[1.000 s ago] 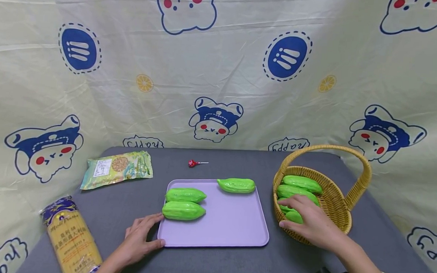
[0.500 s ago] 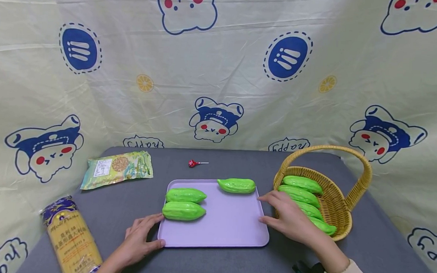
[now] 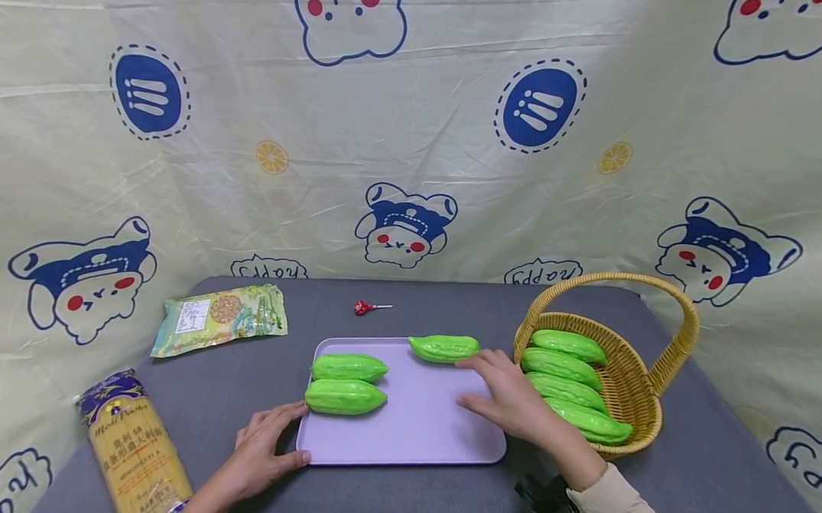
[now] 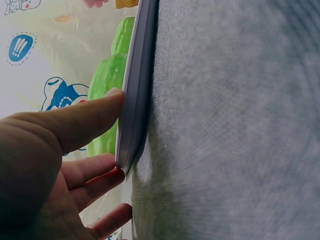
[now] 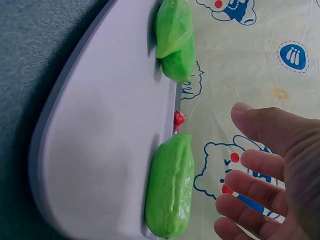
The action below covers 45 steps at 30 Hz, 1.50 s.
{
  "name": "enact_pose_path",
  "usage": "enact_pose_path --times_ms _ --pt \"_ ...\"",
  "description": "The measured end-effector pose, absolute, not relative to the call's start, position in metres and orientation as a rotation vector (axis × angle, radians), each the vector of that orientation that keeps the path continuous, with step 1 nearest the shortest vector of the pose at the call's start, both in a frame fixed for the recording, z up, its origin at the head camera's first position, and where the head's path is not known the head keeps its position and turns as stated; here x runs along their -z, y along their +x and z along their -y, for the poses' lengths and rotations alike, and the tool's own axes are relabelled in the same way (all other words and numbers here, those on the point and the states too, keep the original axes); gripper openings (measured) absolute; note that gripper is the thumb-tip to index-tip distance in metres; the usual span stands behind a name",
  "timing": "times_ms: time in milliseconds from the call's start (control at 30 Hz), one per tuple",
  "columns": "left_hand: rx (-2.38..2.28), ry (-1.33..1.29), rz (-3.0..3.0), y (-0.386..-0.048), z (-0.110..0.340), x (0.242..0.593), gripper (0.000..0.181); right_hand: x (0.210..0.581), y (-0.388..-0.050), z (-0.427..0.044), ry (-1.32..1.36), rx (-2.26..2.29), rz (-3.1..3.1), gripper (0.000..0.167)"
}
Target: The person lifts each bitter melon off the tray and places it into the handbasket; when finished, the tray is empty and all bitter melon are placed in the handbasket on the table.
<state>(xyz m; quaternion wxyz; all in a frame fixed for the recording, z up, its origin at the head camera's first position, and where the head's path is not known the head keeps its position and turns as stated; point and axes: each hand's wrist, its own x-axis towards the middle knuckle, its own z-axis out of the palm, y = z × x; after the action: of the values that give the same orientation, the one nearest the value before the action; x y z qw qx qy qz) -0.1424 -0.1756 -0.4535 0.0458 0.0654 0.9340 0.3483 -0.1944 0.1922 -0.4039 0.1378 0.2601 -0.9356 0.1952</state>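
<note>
**Right hand [image 3: 507,394] over the tray [image 3: 410,443], fingers spread, by the lone gourd [image 3: 444,349]**

Left of the tray lie a pasta bag [image 3: 136,459] and, farther back, a green packet [image 3: 222,321]; neither is in your way. Your left hand [image 3: 265,447] touches the tray's left edge, thumb and fingers apart along the rim, pinching nothing. Let it steady the tray, with no push.

Two green gourds [image 3: 346,397] lie side by side on the tray's left part; a lollipop [image 3: 363,307] sits behind it. The lone gourd rests at the tray's far right corner. Your right hand holds nothing, thumb well apart from the fingers; the wrist view shows a gap to that gourd.

The step in hand looks like a reach for it. Lower your thumb and fingers either side of its middle, since the glossy skin may slip, and lift before moving sideways. Right of the tray, the basket [image 3: 637,404] holds four gourds [image 3: 562,388]; mind your forearm near its rim.
</note>
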Motion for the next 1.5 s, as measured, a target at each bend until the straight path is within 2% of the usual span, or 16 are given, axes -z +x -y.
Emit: enact_pose_path --times_ms 467,900,1500 --pt "-1.062 0.206 -2.861 -0.142 0.175 0.454 0.062 0.415 -0.219 -0.175 0.652 -0.606 2.679 0.048" --pt "-1.072 0.214 -2.862 -0.142 0.176 0.455 0.062 0.421 -0.243 -0.166 0.432 -0.729 2.778 0.056" --pt "-1.088 0.223 -2.866 -0.143 0.176 0.455 0.062 0.433 -0.260 -0.168 0.333 -0.718 2.863 0.060"
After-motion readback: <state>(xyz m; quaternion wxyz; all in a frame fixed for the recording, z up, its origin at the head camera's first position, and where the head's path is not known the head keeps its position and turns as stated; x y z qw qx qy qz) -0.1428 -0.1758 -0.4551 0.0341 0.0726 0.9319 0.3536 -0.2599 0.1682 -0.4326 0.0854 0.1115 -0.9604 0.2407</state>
